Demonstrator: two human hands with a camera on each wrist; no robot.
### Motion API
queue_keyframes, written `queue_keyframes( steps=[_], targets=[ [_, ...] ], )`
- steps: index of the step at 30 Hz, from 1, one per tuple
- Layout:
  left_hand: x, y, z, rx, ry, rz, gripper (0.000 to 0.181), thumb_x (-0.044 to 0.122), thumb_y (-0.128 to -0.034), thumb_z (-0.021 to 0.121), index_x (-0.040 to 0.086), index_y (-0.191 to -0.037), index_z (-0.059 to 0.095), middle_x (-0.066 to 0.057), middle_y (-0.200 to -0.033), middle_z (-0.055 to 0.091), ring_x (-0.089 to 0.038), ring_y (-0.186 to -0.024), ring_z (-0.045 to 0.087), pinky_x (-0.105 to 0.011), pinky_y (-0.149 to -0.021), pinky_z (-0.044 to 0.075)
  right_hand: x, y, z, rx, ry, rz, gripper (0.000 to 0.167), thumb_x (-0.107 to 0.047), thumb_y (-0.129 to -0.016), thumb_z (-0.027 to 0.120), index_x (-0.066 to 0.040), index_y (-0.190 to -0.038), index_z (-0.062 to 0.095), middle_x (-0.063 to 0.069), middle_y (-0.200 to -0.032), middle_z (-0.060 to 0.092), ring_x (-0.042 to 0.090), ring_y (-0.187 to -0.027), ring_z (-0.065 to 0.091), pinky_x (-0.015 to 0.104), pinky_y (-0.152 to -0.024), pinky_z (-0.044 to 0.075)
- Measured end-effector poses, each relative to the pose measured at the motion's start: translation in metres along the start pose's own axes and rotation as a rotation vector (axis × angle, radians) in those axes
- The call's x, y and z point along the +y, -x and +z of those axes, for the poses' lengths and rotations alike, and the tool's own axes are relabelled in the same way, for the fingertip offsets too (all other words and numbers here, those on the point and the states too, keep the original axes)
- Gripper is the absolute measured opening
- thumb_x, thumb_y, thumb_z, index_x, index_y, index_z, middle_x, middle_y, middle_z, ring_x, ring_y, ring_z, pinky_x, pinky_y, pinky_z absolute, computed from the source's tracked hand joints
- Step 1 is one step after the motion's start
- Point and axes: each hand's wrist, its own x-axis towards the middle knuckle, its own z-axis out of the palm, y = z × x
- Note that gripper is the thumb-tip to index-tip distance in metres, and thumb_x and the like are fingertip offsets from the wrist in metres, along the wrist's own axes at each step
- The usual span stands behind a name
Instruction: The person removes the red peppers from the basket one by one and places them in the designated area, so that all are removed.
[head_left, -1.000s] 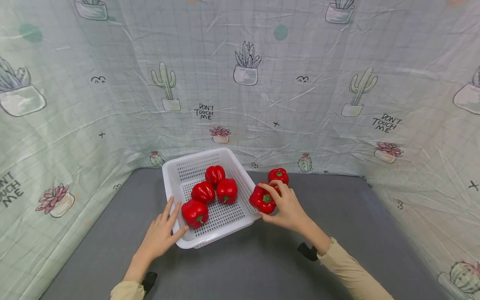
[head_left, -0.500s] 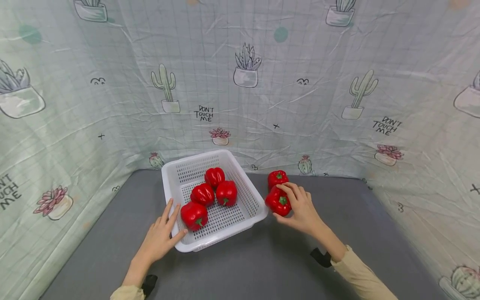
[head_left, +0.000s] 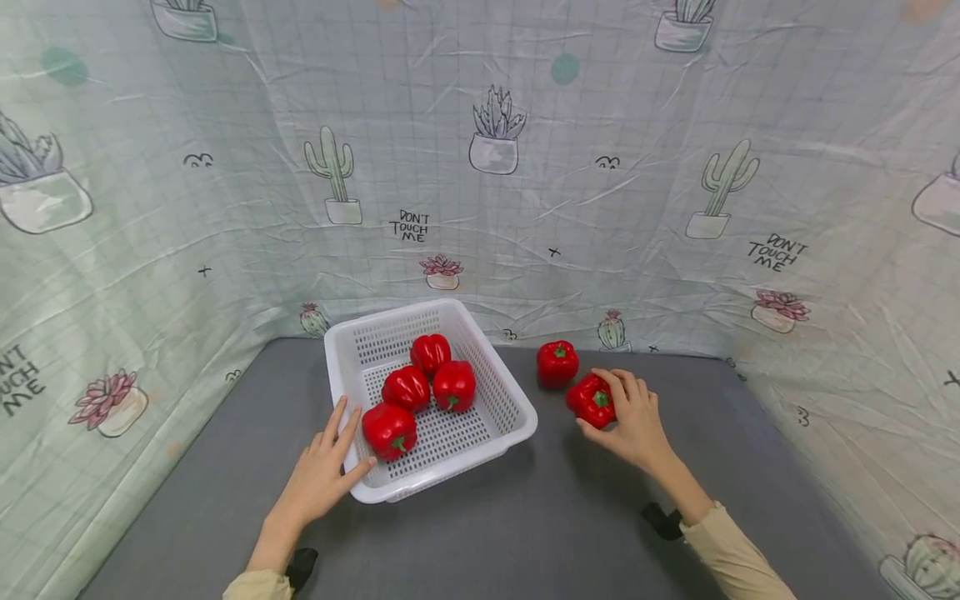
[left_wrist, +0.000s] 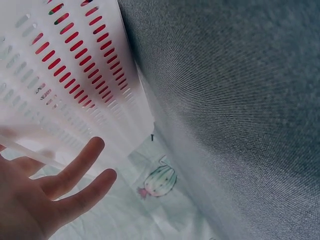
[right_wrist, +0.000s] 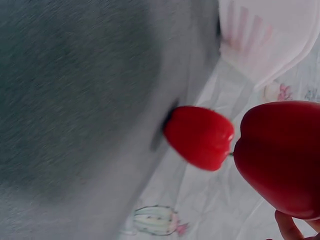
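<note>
My right hand (head_left: 636, 424) grips a red bell pepper (head_left: 592, 401) with its green stem toward the head camera. The same held pepper (right_wrist: 282, 157) looms large in the right wrist view, apart from the table surface, with only a fingertip showing below it. Another red bell pepper (head_left: 557, 364) stands on the table just behind and left of it. At the left rim of a white perforated plastic basket (head_left: 517, 414), my left hand (head_left: 318, 472) rests with its fingers spread and fairly straight. Several red bell peppers (head_left: 406, 389) lie inside the basket, grouped toward its left and middle.
Grey cloth covers the table (head_left: 465, 542). A pale curtain (head_left: 555, 167) printed with cacti hangs along the back and both sides, close behind the basket and the standing pepper.
The right hand has moved right with its bell pepper, away from the basket's right rim, uncovering the pepper standing behind. The left hand and basket have stayed in place.
</note>
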Motion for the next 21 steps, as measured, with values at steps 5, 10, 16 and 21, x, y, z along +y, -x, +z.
queue_keyframes(
  steps=[5,10,16,21],
  targets=[
    [0.001,0.001,-0.001,0.049,0.004,0.018,0.075,0.042,-0.0785,0.058,0.012,-0.140,0.028,-0.014,-0.148,0.016,-0.038,-0.102,0.046,-0.058,-0.080,0.041,0.013,0.004,0.003,0.015,0.025,0.032,0.073,-0.033,-0.058,0.077,-0.013,-0.121,0.045,0.014,-0.111,0.046,0.029,-0.096,0.043,0.041,-0.069,0.029],
    [0.002,0.001,0.000,0.050,0.017,0.014,0.076,0.042,-0.0781,0.059,0.013,-0.141,0.027,-0.013,-0.148,0.016,-0.038,-0.103,0.046,-0.059,-0.081,0.040,0.026,0.007,0.010,0.006,0.052,0.087,0.072,-0.036,-0.058,0.077,-0.012,-0.119,0.045,0.016,-0.110,0.046,0.031,-0.095,0.043,0.044,-0.068,0.031],
    [0.000,0.001,0.000,-0.018,0.020,-0.023,0.075,0.041,-0.0795,0.058,0.009,-0.140,0.027,-0.015,-0.149,0.013,-0.039,-0.109,0.043,-0.060,-0.085,0.037,0.038,0.007,0.017,-0.018,0.069,0.152,0.070,-0.037,-0.061,0.075,-0.010,-0.118,0.044,0.015,-0.114,0.047,0.031,-0.093,0.044,0.047,-0.068,0.033],
    [0.001,0.000,0.001,0.003,0.020,-0.018,0.074,0.041,-0.0794,0.058,0.009,-0.140,0.028,-0.015,-0.148,0.014,-0.039,-0.108,0.044,-0.060,-0.084,0.038,0.049,0.002,0.020,-0.021,0.114,0.181,0.070,-0.041,-0.063,0.074,-0.008,-0.117,0.044,0.015,-0.111,0.049,0.033,-0.092,0.046,0.048,-0.068,0.034]
  ],
)
